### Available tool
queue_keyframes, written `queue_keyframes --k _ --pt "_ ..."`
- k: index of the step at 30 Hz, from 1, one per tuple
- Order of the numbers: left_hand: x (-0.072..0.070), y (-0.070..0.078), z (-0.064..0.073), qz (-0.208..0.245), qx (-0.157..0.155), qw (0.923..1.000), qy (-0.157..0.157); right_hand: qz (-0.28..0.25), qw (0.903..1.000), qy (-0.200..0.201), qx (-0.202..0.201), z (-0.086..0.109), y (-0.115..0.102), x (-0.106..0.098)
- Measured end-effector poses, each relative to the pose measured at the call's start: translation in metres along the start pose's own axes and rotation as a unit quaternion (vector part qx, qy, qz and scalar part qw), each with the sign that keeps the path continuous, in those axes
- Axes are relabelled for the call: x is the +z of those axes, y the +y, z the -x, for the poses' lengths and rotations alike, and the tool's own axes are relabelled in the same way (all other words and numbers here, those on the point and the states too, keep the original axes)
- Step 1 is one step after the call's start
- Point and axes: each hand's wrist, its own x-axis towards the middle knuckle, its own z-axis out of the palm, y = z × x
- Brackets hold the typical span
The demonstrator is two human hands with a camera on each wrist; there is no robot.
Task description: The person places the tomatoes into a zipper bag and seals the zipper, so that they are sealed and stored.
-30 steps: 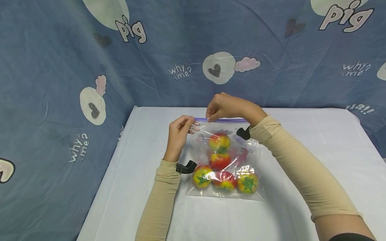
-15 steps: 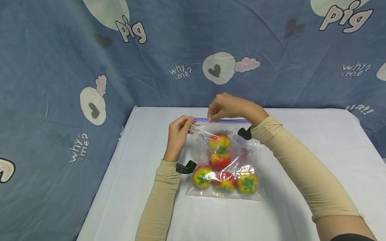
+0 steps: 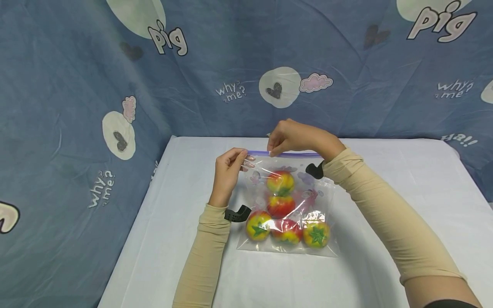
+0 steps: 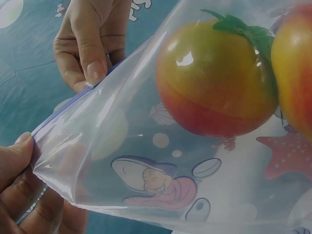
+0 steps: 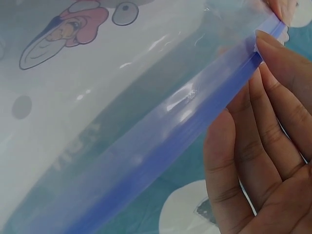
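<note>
A clear zip bag point(image 3: 250, 192) with printed cartoon sea figures and a purple zip strip point(image 3: 300, 154) is held upright or tilted over the table; I cannot tell which. Inside are several red-and-yellow tomatoes point(image 3: 281, 183) with green leafy tops. My left hand point(image 3: 227, 173) pinches the bag's top left corner between thumb and fingers. My right hand point(image 3: 294, 136) pinches a small whitish slider point(image 5: 257, 48) on the zip strip, a little right of the left hand. In the left wrist view, one tomato point(image 4: 217, 80) hangs large behind the film.
A white-covered table point(image 3: 404, 192) lies under the bag. Behind and to the left hangs a blue printed curtain point(image 3: 215, 55). Black wrist mounts point(image 3: 237, 214) stick out from both sleeves close to the bag.
My right hand has slid slightly to the right along the zip strip. The left hand and the tomatoes have stayed where they were.
</note>
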Motion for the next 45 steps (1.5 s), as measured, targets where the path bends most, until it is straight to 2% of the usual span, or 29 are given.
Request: queue_keyframes --k 12,20,25,29,36,45 --pt "-0.001 -0.001 0.0 -0.005 0.009 0.9999 0.0 -0.015 0.9999 -0.003 0.009 0.003 0.002 -0.001" --pt "0.0 0.001 0.0 -0.015 -0.01 0.9998 0.004 -0.016 0.9998 -0.006 0.01 0.005 0.005 -0.001" --pt "0.001 0.016 0.003 -0.017 -0.025 0.9995 0.004 -0.021 0.9997 -0.005 0.014 0.007 0.005 -0.001" --pt "0.001 0.026 0.006 -0.019 -0.019 0.9996 0.003 -0.026 0.9995 -0.005 0.016 0.008 0.005 -0.002" --pt "0.0 0.004 0.001 -0.015 -0.014 0.9998 0.007 -0.027 0.9995 -0.003 0.015 0.011 0.007 -0.002" --pt "-0.002 0.0 0.0 -0.024 0.005 0.9997 0.005 -0.038 0.999 -0.007 0.023 0.014 0.01 -0.003"
